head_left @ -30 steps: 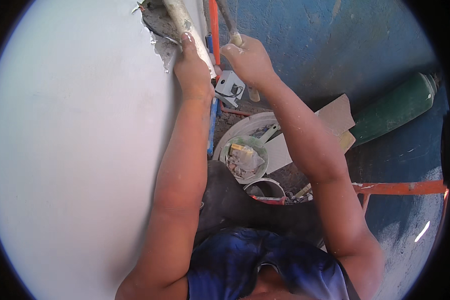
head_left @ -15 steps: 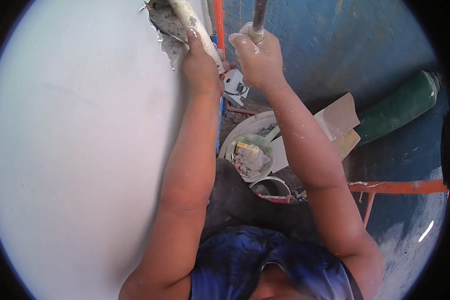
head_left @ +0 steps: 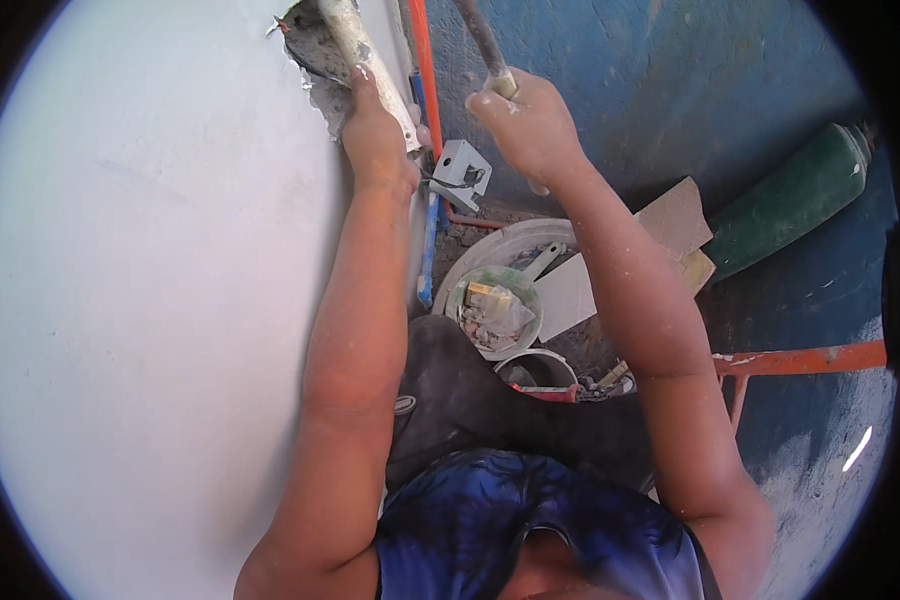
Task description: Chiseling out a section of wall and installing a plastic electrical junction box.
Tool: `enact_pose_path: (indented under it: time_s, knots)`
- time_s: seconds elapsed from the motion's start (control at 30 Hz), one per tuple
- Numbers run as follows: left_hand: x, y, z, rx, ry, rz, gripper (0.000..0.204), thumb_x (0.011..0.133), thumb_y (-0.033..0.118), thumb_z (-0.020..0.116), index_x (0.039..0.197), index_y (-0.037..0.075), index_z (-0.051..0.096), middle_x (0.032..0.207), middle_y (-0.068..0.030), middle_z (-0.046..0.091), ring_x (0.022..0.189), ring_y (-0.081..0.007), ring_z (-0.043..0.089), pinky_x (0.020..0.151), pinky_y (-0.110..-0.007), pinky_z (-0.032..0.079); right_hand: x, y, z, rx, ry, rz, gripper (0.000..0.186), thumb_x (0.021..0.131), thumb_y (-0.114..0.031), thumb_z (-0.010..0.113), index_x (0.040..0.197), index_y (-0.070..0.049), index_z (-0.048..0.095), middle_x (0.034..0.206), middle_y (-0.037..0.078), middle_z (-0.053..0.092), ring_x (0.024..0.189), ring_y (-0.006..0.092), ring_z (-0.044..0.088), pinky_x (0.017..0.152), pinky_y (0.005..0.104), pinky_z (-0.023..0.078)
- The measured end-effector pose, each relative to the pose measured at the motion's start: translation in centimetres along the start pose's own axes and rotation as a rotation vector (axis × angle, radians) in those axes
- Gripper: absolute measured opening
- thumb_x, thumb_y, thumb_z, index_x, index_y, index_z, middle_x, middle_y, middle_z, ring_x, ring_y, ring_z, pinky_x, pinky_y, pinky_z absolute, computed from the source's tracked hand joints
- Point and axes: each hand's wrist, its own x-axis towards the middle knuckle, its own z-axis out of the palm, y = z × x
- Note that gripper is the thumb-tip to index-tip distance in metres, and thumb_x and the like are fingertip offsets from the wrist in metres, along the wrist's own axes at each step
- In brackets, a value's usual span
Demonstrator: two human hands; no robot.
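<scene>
My left hand (head_left: 378,140) is wrapped round an off-white, tube-like bar (head_left: 348,35), thumb along its top; a small hole shows near its lower end. The bar runs up past a ragged hole (head_left: 315,60) broken in the white wall, its far end out of view. My right hand (head_left: 530,125), dusted with white, is closed round the pale grip of a dark metal rod (head_left: 482,40). The rod leans up and left, and its top is cut off by the picture's edge. A grey metal electrical box (head_left: 460,175) with dark wires sits just below and between my hands.
The smooth white wall (head_left: 170,300) fills the left, beside an orange pipe (head_left: 425,70). Below are a pale green dipper (head_left: 495,310) with rubble, a bucket (head_left: 540,368) and cardboard (head_left: 675,220). A green cylinder (head_left: 795,205) leans against the blue wall (head_left: 670,90); an orange rail (head_left: 810,362) crosses right.
My left hand and the bar appear slightly further left and lower. The rod in my right hand has tipped from near upright to leaning left; its grip stays held.
</scene>
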Motion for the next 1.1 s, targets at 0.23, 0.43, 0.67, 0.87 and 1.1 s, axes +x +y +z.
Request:
enact_pose_path:
  time_s: [0.23, 0.43, 0.67, 0.87, 1.1]
  knots:
    - [-3.0, 2.9, 3.7, -0.389, -0.115, -0.231, 0.044, 0.102, 0.047, 0.028, 0.089, 0.008, 0.044, 0.069, -0.0062, 0.045, 0.055, -0.0162, 0.042, 0.056, -0.034, 0.035, -12.6, 5.3, -3.9, 0.55, -0.03, 0.454, 0.018, 0.083, -0.019, 0.063, 0.078, -0.004, 0.055, 0.064, -0.001, 0.05, 0.053, 0.0089, 0.045, 0.05, 0.0271, 0.038]
    - [-1.0, -0.5, 3.9, -0.364, -0.162, -0.152, 0.048, 0.102, 0.053, 0.028, 0.096, 0.009, 0.045, 0.068, -0.0067, 0.046, 0.054, -0.0187, 0.041, 0.055, -0.036, 0.035, -16.9, 8.6, -4.0, 0.82, 0.162, 0.646, 0.013, 0.086, -0.01, 0.059, 0.079, -0.008, 0.049, 0.062, -0.004, 0.042, 0.046, 0.006, 0.036, 0.042, 0.0241, 0.03]
    - [1.2, -3.8, 1.6, 0.097, -0.024, 0.12, 0.051, 0.102, 0.055, 0.031, 0.104, 0.006, 0.043, 0.067, -0.0071, 0.048, 0.047, -0.0181, 0.045, 0.043, -0.033, 0.035, -14.2, 8.4, -3.2, 0.744, 0.19, 0.57, 0.016, 0.087, -0.013, 0.061, 0.078, -0.007, 0.049, 0.063, -0.004, 0.042, 0.049, 0.0055, 0.038, 0.043, 0.0245, 0.032]
    - [-0.7, -1.2, 2.8, -0.072, -0.054, -0.073, 0.053, 0.102, 0.055, 0.03, 0.098, 0.005, 0.045, 0.062, -0.0056, 0.046, 0.042, -0.0173, 0.045, 0.042, -0.031, 0.037, -3.0, 3.2, -2.6, 0.707, 0.14, 0.048, 0.023, 0.09, -0.018, 0.065, 0.074, -0.007, 0.053, 0.061, -0.003, 0.046, 0.054, 0.0044, 0.041, 0.049, 0.0234, 0.033]
    - [-0.8, 0.4, 2.2, -0.089, -0.071, -0.108, 0.052, 0.101, 0.055, 0.031, 0.098, 0.005, 0.045, 0.063, -0.0068, 0.048, 0.043, -0.0191, 0.045, 0.042, -0.033, 0.037, 6.0, 0.5, 0.7, -0.057, -0.112, -0.076, 0.028, 0.086, -0.029, 0.063, 0.076, -0.003, 0.058, 0.062, 0.007, 0.053, 0.06, 0.0168, 0.051, 0.062, 0.0354, 0.044]
